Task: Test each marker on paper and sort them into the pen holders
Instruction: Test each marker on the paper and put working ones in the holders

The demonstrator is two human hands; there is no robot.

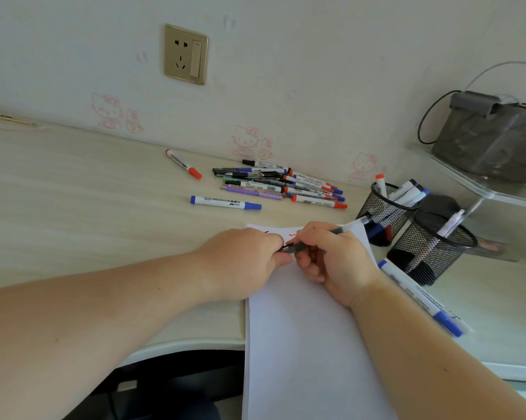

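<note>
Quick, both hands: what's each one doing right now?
Left hand: closed, pinching the near end of the dark pen.
Right hand: closed, gripping the same pen's barrel over the paper.

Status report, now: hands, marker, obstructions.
Left hand and right hand both gripping a grey pen over the paper. Red test marks on the sheet. Pile of markers untested. Nothing obstructing.

Grey marker (322,237) over white paper (304,344), marker pile (279,184), two mesh holders (385,216).
</note>
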